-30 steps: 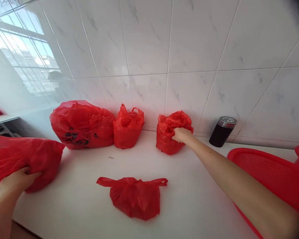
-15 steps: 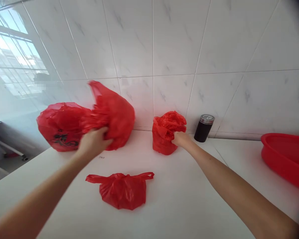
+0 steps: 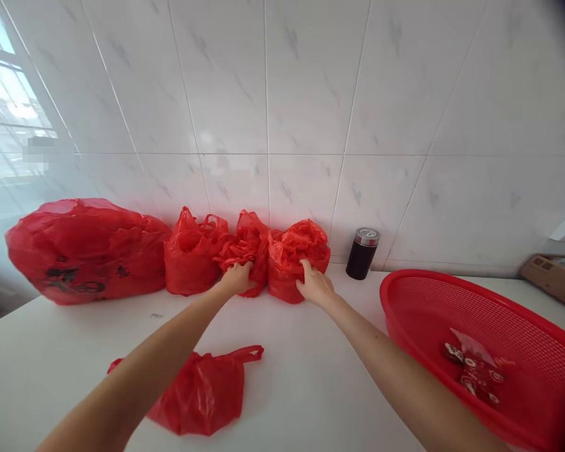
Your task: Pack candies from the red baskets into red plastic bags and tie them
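Note:
A row of red plastic bags stands against the tiled wall. My left hand [image 3: 236,280] is on a crumpled red plastic bag [image 3: 254,248], its fingers partly hidden in the folds and its thumb low on the front. To its right, my right hand [image 3: 316,284] rests against a rounder red plastic bag [image 3: 287,276], thumb and fingers apart. Left of my left hand is a red plastic bag with upright handles [image 3: 188,270]. Nearer to me lies another red plastic bag [image 3: 211,392], partly covered by my left forearm.
A large red bag with black print [image 3: 98,251] fills the left end of the white table [image 3: 301,383]. A black jar with a silver lid [image 3: 362,254] stands right of the row. At right are a red basket [image 3: 428,279] holding small printed packets [image 3: 473,370] and a cardboard box [image 3: 553,279].
My left hand has brought its bag down and rightward into the row, beside the bag at my right hand. My right hand's fingers have opened. The view has turned right, showing more of the basket.

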Motion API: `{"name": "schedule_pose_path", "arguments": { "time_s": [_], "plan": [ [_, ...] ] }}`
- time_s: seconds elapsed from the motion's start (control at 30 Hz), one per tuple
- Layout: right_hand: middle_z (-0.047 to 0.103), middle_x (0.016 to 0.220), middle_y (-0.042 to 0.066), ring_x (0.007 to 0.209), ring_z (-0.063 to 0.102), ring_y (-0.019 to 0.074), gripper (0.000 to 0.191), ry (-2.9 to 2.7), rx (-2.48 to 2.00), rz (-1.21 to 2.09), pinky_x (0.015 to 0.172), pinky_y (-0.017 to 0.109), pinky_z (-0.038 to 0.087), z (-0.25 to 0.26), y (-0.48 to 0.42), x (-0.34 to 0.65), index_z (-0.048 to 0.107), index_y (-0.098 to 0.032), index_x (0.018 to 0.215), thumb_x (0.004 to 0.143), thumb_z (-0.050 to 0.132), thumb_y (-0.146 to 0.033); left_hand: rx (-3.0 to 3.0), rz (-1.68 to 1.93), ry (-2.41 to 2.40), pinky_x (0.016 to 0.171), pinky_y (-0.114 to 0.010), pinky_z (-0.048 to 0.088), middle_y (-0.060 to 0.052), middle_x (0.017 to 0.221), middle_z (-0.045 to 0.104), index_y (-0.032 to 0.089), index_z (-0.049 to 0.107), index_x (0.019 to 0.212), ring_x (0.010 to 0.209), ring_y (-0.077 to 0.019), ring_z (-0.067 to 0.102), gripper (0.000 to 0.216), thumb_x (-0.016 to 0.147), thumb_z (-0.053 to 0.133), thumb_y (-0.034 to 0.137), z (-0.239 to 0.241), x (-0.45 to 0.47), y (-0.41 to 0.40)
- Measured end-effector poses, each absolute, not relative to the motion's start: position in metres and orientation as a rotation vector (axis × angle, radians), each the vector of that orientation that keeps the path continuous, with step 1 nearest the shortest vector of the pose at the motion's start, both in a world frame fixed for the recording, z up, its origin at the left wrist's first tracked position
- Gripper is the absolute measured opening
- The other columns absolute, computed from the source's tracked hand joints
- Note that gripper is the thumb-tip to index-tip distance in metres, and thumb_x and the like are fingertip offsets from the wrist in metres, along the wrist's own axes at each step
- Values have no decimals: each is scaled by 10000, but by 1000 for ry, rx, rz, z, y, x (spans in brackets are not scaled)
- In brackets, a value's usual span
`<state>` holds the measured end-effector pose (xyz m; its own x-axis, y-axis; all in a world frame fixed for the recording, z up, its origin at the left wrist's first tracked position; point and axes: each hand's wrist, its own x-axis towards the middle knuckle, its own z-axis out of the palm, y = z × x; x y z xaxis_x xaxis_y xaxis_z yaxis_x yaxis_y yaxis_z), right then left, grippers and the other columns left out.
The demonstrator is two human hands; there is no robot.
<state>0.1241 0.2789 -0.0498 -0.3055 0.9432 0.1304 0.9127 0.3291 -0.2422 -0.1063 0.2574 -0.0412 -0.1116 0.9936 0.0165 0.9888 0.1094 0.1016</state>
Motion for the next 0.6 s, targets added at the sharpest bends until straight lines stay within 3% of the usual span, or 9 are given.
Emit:
{"name": "schedule_pose_path", "arguments": {
  "time_s": [0.13, 0.23, 0.33, 0.43, 0.5, 0.6],
  "plan": [
    [679, 1057, 107, 923, 661, 250, 691, -2344, -1663, 260, 721, 321, 442, -41, 273, 124, 144, -219, 1507, 912, 463, -363, 2099, 95, 2146, 918, -479, 479, -213, 1508, 320, 252, 257, 1498, 1142, -337, 592, 761, 844, 563, 490, -15, -125, 191],
    [699, 972, 88, 872, 664, 258, 733, -2376, -1641, 217, 703, 323, 439, -14, 267, 138, 87, -236, 1527, 914, 463, -376, 2105, -39, 1969, 1004, -465, 428, -93, 1593, 217, 371, 253, 1497, 1326, -341, 439, 868, 736, 626, 561, -11, -139, 126],
    [682, 1081, 92, 959, 641, 273, 649, -2450, -1614, 88, 754, 327, 437, 20, 254, 167, 266, -256, 1487, 898, 506, -390, 1973, -280, 1947, 1013, -536, 392, -54, 1603, 197, 444, 245, 1487, 1372, -398, 351, 1055, 561, 747, 498, -34, -155, 74],
    [657, 1159, 55, 993, 626, 265, 480, -2491, -1686, 139, 786, 313, 427, 42, 230, 207, 516, -280, 1322, 869, 566, -433, 1978, -286, 2007, 947, -498, 436, -83, 1522, 385, 397, 320, 1476, 1269, -399, 483, 958, 585, 671, 411, -73, -184, 53],
    [663, 1136, 34, 935, 637, 241, 447, -2525, -1755, 275, 765, 299, 424, 46, 207, 239, 562, -295, 1272, 853, 591, -448, 1989, -230, 2065, 839, -418, 482, -92, 1342, 578, 346, 431, 1424, 1120, -344, 604, 803, 633, 571, 354, -95, -213, 57],
    [677, 1083, 41, 881, 637, 228, 430, -2537, -1905, 504, 729, 302, 424, 36, 165, 289, 597, -319, 1227, 820, 628, -453, 1940, -146, 2261, 801, -338, 470, -79, 1117, 705, 296, 637, 1160, 1002, -276, 659, 510, 668, 509, 340, -110, -265, 81]
  ]
}}
